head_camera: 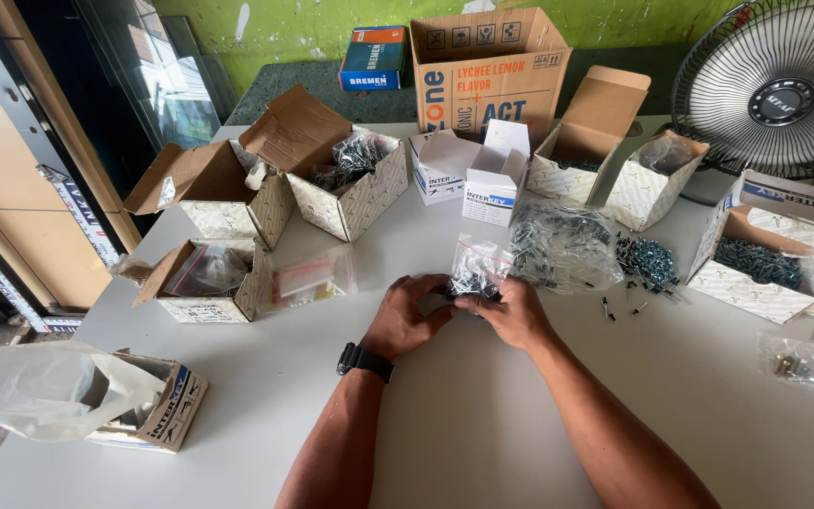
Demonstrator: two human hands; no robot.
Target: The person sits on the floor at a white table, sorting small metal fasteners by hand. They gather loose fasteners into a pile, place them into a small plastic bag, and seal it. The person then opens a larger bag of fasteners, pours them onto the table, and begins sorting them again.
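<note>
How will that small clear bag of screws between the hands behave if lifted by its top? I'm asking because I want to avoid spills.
The small clear bag, held by the left hand and right hand, looks like thin, crinkled film, so it would probably sag. The dark screws bunched at its bottom likely make it heavy for its size. Loose screws lying on the table suggest that spilled ones scatter.
</note>
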